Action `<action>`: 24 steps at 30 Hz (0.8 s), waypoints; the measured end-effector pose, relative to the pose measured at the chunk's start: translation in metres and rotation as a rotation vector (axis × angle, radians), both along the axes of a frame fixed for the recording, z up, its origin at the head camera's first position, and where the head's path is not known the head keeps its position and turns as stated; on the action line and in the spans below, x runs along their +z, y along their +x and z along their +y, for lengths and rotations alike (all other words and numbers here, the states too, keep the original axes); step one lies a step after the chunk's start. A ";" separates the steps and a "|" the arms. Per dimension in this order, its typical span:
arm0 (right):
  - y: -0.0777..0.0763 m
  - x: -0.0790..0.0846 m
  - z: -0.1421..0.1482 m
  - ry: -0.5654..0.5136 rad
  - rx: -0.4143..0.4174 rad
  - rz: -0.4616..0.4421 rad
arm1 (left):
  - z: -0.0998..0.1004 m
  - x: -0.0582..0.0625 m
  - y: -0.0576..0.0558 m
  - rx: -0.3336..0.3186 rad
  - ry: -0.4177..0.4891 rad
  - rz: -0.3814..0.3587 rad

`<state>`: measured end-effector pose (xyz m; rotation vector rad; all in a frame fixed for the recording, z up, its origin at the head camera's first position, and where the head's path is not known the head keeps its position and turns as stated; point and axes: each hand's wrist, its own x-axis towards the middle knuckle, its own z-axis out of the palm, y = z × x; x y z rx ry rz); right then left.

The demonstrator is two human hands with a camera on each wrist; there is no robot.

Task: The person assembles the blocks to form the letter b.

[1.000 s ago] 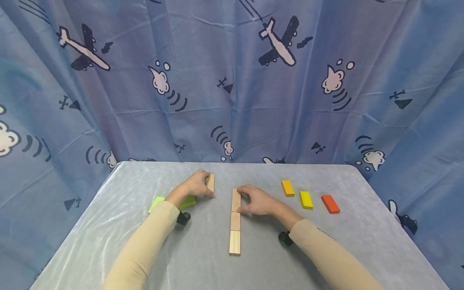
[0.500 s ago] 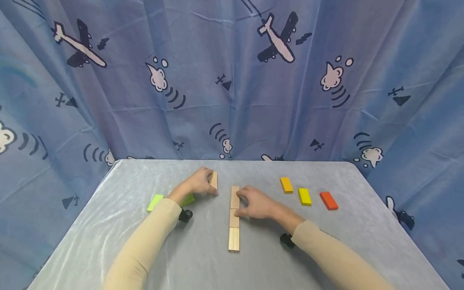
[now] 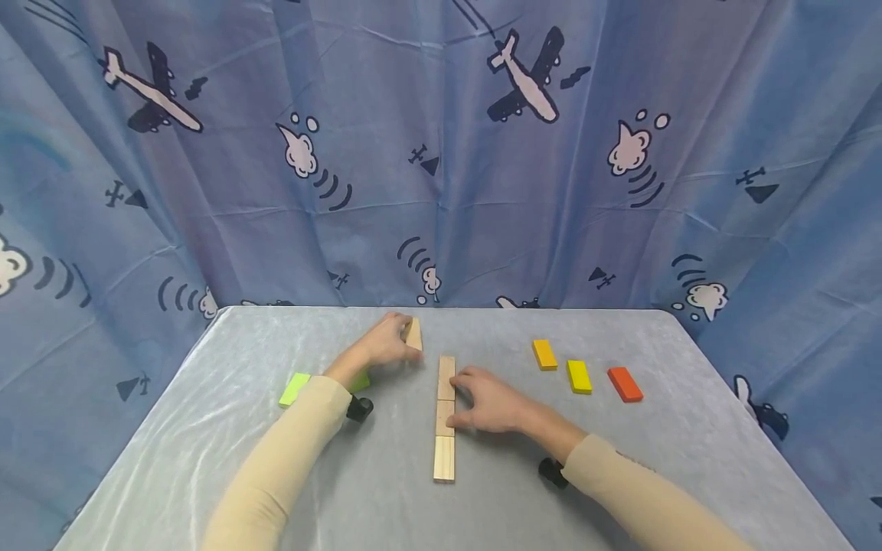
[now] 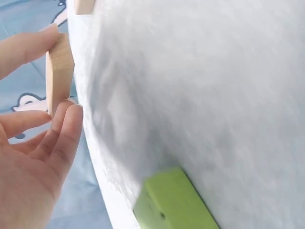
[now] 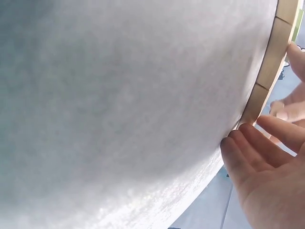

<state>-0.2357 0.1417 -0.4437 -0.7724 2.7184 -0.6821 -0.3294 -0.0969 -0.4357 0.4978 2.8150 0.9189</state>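
Between thumb and fingertips my left hand (image 3: 386, 343) pinches a plain wooden block (image 3: 413, 334), tilted and raised above the far part of the table. The left wrist view shows this block (image 4: 61, 69) from its side. Three wooden blocks lie end to end in a straight row: a far block (image 3: 447, 375), a middle block (image 3: 445, 418) and a near block (image 3: 444, 459). My right hand (image 3: 492, 402) is at the row's right side, fingers by the far block and thumb by the middle one. In the right wrist view its fingertips (image 5: 245, 128) are at one end of the row.
Left of the row lie a light green block (image 3: 295, 389) and a darker green block (image 3: 360, 381), partly hidden by the left arm. Orange-yellow (image 3: 544, 354), yellow (image 3: 579, 376) and red-orange (image 3: 625, 384) blocks lie at the right. A patterned blue curtain (image 3: 441, 153) hangs behind the table.
My left hand has carried its wooden block to the right and farther back, toward the row's far end. My right hand has slid nearer along the row, from the far block's ends.
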 end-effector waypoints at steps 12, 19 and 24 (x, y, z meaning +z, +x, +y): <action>0.004 -0.005 0.003 -0.035 0.017 0.038 | 0.014 0.005 -0.007 0.022 0.102 0.025; 0.006 -0.004 0.004 -0.049 0.023 0.057 | 0.022 0.002 -0.014 0.033 0.151 0.025; 0.007 -0.006 0.002 -0.034 0.028 0.057 | 0.026 -0.002 -0.015 0.031 0.168 0.019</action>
